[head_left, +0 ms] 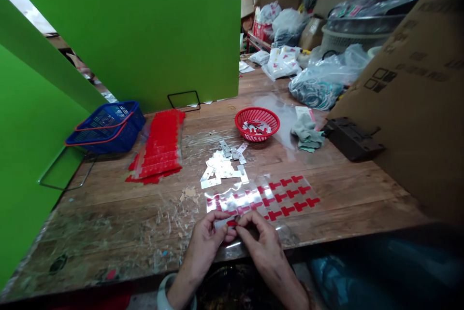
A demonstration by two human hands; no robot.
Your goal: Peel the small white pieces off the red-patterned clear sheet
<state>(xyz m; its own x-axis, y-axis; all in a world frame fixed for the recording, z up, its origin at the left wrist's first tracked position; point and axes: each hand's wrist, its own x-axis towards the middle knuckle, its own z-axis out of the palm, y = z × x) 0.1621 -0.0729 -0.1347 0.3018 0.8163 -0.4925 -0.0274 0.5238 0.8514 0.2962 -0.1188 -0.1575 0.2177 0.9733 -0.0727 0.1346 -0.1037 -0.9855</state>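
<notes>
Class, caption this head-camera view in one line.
Both hands pinch a small red piece above a clear sheet.

A small red T-shaped sticker (232, 223) sits pinched between the fingertips of both hands at the near edge of the table, only a sliver of it showing. Just beyond lies a clear backing sheet (253, 199), flat and glossy on the worn wood, running from the hands toward the right. Its right portion carries rows of identical red T-shaped stickers (290, 196), evenly spaced; its left portion glares with reflected light. A loose heap of small flat silver metal plates (223, 167) rests just beyond the sheet's left end.
</notes>
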